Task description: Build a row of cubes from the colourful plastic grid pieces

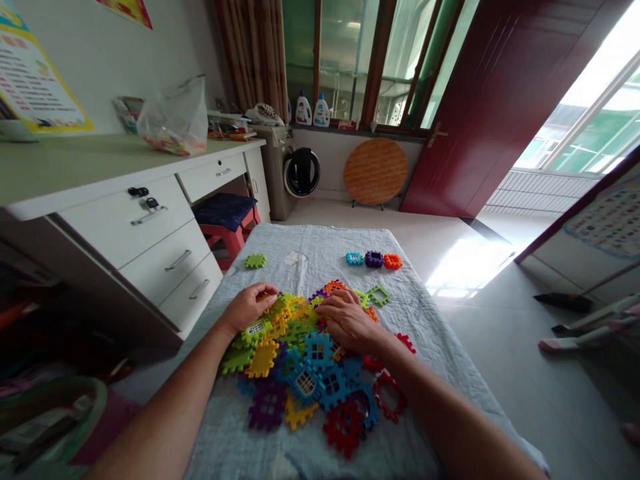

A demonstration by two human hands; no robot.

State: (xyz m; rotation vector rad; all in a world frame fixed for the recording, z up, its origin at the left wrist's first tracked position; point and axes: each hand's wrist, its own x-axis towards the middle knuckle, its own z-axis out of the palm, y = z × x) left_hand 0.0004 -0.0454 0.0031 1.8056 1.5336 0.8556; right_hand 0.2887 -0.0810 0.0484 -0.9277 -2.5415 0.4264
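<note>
A heap of notched plastic building pieces (300,327) lies on the cloth-covered table, in yellow, green, blue, purple, red and orange. At its far left edge is my left hand (250,308), fingers curled toward the thumb beside yellow pieces; what is between the fingertips is hidden. My right hand (347,321) rests over the far right part of the heap, its fingers stretched out onto the pieces. Nearest to me in the heap are a purple window piece (269,404) and a red piece (345,427). A green frame (379,295) lies just beyond my right hand.
Apart from the heap, a green piece (255,261) lies far left. Light blue (355,258), purple (374,259) and orange (393,261) pieces form a row far right. A white desk (150,227) and a red stool (230,230) flank the table's left side.
</note>
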